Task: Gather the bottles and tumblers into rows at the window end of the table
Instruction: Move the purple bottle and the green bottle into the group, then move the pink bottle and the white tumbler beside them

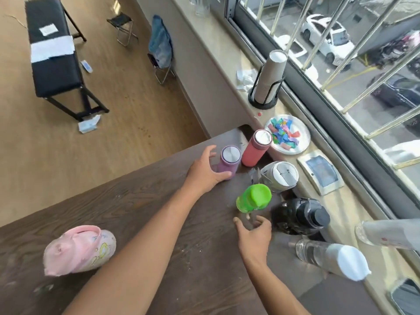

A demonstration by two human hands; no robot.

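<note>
Head view: clear bottle [386,233] at right is cut off by the frame edge. I count seven vessels on the dark table [113,201]. Upright near the window: purple tumbler [228,163], coral tumbler [255,148], grey tumbler [280,176], green bottle [253,197], black bottle [300,215]. White-capped bottle [329,258] stands nearer. Pink bottle [79,251] stands well apart, left. My left hand [205,171] cups the purple tumbler loosely; right hand [255,235] is spread, empty, beside the green bottle.
</note>
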